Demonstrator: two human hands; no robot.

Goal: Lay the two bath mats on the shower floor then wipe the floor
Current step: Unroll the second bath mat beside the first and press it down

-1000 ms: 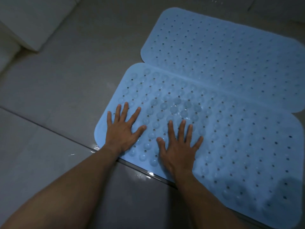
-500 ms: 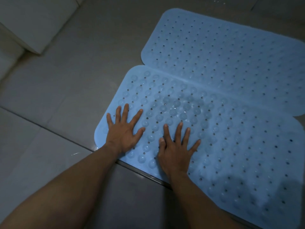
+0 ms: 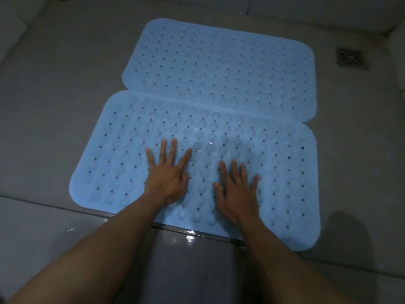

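Two light blue perforated bath mats lie flat side by side on the grey tiled shower floor (image 3: 54,110). The far mat (image 3: 219,69) touches the near mat (image 3: 285,183) along their long edges. My left hand (image 3: 167,174) rests palm down, fingers spread, on the middle of the near mat. My right hand (image 3: 237,189) lies flat beside it on the same mat, fingers apart. Neither hand holds anything. The near mat's front edge sits at a wet tile joint.
A square metal floor drain (image 3: 350,58) is set in the floor at the upper right, past the mats. Pale wall bases border the floor at the back (image 3: 306,9) and left. A wet glossy tile (image 3: 188,260) lies between my forearms.
Both hands have slid rightward from the near mat's left end to its middle. The view has shifted, now showing both mats whole and the drain.
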